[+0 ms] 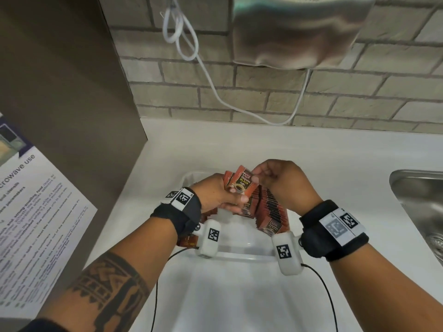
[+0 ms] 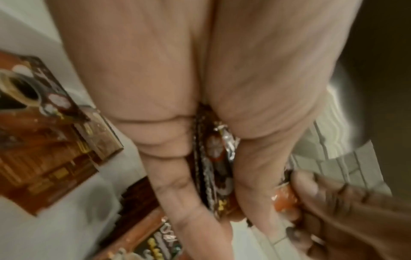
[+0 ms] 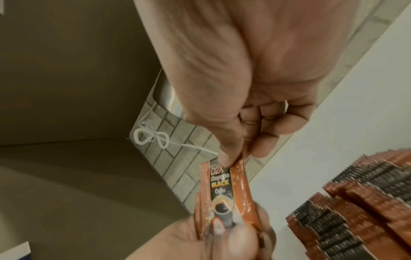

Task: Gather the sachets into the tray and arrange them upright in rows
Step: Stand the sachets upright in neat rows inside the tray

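Pinching "D2X BLACK" sachet [image 3: 224, 191] — both hands

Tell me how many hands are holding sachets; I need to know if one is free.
2. The left hand grips a bunch of sachets above the tray; the right hand pinches the front sachet by its top edge. Neither is free.

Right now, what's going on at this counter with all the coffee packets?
A person is sorting coffee sachets over a white tray on the counter beside a sink. The left hand grips a small bunch of sachets, while the right hand pinches the top edge of the front one. Under the right hand, a row of sachets already stands upright in the tray. At least one more sachet lies flat near the left wrist.
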The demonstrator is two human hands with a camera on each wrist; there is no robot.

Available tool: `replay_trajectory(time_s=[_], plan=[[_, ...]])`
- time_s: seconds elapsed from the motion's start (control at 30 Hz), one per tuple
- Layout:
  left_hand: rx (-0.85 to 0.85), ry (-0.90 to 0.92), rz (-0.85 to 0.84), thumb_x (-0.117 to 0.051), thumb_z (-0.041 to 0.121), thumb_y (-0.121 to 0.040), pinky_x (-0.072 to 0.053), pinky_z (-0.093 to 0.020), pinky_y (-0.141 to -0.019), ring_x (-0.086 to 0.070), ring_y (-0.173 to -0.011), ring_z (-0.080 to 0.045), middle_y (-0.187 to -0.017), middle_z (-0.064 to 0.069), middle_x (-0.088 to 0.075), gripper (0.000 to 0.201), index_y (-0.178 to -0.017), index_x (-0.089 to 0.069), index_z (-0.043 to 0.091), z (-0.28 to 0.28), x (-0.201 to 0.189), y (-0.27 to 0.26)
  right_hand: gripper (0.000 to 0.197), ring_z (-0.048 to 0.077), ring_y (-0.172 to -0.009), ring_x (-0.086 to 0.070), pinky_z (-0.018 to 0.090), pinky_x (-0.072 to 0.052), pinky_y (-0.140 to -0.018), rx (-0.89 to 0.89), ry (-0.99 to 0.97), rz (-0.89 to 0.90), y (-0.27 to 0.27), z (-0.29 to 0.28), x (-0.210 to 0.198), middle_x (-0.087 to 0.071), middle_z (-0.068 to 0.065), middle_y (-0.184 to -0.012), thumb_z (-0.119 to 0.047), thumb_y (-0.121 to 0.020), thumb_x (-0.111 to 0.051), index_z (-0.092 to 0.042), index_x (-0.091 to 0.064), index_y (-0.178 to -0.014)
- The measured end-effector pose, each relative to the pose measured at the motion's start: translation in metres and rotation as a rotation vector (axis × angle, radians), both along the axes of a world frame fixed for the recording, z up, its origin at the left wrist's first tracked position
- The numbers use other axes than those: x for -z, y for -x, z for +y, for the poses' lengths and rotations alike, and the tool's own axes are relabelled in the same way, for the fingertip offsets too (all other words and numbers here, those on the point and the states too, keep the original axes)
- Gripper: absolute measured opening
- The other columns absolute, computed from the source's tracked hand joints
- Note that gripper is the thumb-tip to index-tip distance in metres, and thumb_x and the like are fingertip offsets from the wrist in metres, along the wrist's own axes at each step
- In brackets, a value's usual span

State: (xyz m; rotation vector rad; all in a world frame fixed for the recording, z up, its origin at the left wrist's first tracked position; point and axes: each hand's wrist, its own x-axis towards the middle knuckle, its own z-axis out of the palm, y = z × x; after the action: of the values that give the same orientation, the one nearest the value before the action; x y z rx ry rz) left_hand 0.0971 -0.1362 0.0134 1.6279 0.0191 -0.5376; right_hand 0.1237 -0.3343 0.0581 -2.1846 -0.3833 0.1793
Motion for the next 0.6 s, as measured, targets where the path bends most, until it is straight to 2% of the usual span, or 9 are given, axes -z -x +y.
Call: replay_trajectory(time_s=[0.07,0.13,0.2,0.23,0.3,0.33,0.43,0.5,0.6], plan=[[0.006,-0.212,-0.036,-0.078,0.016,-0.088,-0.062,-0.041,-0.082,-0.075,-0.089,-0.028,-0.098,-0.014,-0.076,0.024,-0.107,-0.07,0.004,0.007,0.008,-0.001,0.006,-0.003,-0.073,-0.063,0.003,-0.043,-0.064,0.02,0.035,-0.046,-0.002,0.003,-0.002,-0.072,-0.011,-0.083,-0.021,-0.089,-0.074,-0.025,-0.073,-0.085],[0.054,-0.535,-0.045,-0.077,0.025,-0.087,-0.063,-0.041,-0.079,-0.076,-0.076,-0.027,-0.085,-0.011,-0.077,0.021,-0.097,-0.072,0.008,0.016,0.013,-0.003,0.007,-0.005,-0.069,-0.059,0.001,-0.041,-0.062,-0.003,0.156,-0.099,-0.004,0.004,0.001,-0.069,-0.014,-0.079,-0.018,-0.091,-0.07,-0.021,-0.074,-0.086],[0.148,-0.782,0.0,-0.073,0.023,-0.087,-0.061,-0.033,-0.066,-0.069,-0.057,-0.023,-0.073,-0.009,-0.075,0.015,-0.093,-0.07,0.01,0.019,0.012,-0.002,0.014,-0.001,-0.067,-0.056,0.003,-0.041,-0.061,-0.056,0.295,-0.105,-0.003,0.007,0.007,-0.064,-0.017,-0.075,-0.013,-0.091,-0.064,-0.019,-0.075,-0.086],[0.21,-0.848,0.028,-0.073,0.023,-0.087,-0.057,-0.03,-0.059,-0.064,-0.052,-0.019,-0.068,-0.006,-0.072,0.015,-0.094,-0.069,0.01,0.018,0.011,0.0,0.015,0.002,-0.068,-0.057,0.006,-0.042,-0.063,-0.072,0.349,-0.099,-0.002,0.009,0.013,-0.062,-0.017,-0.073,-0.013,-0.09,-0.064,-0.021,-0.075,-0.083],[0.322,-0.888,0.053,-0.075,0.026,-0.087,-0.054,-0.026,-0.054,-0.061,-0.052,-0.015,-0.066,-0.001,-0.069,0.016,-0.091,-0.07,0.012,0.011,0.005,0.005,0.019,0.008,-0.073,-0.06,0.027,-0.052,-0.073,-0.067,0.443,-0.104,-0.003,0.013,0.024,-0.065,-0.015,-0.07,-0.016,-0.084,-0.065,-0.028,-0.075,-0.074],[0.366,-0.868,0.05,-0.075,0.027,-0.088,-0.055,-0.028,-0.058,-0.062,-0.055,-0.015,-0.068,0.0,-0.068,0.015,-0.091,-0.07,0.013,0.007,0.005,0.006,0.021,0.01,-0.077,-0.061,0.031,-0.052,-0.075,-0.052,0.479,-0.102,-0.003,0.014,0.028,-0.066,-0.014,-0.071,-0.016,-0.082,-0.065,-0.029,-0.075,-0.071],[0.451,-0.804,0.044,-0.073,0.028,-0.089,-0.057,-0.032,-0.067,-0.064,-0.063,-0.016,-0.077,-0.001,-0.07,0.018,-0.099,-0.07,0.013,-0.01,0.01,0.005,0.02,0.016,-0.095,-0.055,0.034,-0.045,-0.082,-0.033,0.564,-0.094,0.001,0.018,0.034,-0.064,-0.011,-0.087,-0.02,-0.084,-0.066,-0.032,-0.076,-0.072],[0.476,-0.823,0.046,-0.072,0.03,-0.089,-0.056,-0.03,-0.063,-0.064,-0.064,-0.016,-0.081,-0.003,-0.072,0.022,-0.102,-0.07,0.012,-0.02,0.016,0.002,0.015,0.019,-0.102,-0.047,0.034,-0.039,-0.085,-0.046,0.614,-0.078,0.001,0.019,0.036,-0.057,-0.005,-0.1,-0.024,-0.086,-0.067,-0.032,-0.076,-0.077],[0.494,-0.854,0.087,-0.071,0.03,-0.09,-0.055,-0.028,-0.061,-0.064,-0.066,-0.018,-0.085,-0.005,-0.072,0.028,-0.108,-0.07,0.008,-0.029,0.021,-0.003,0.012,0.02,-0.106,-0.046,0.035,-0.039,-0.086,-0.05,0.641,-0.051,-0.002,0.019,0.042,-0.057,-0.004,-0.104,-0.029,-0.086,-0.068,-0.031,-0.076,-0.078]])
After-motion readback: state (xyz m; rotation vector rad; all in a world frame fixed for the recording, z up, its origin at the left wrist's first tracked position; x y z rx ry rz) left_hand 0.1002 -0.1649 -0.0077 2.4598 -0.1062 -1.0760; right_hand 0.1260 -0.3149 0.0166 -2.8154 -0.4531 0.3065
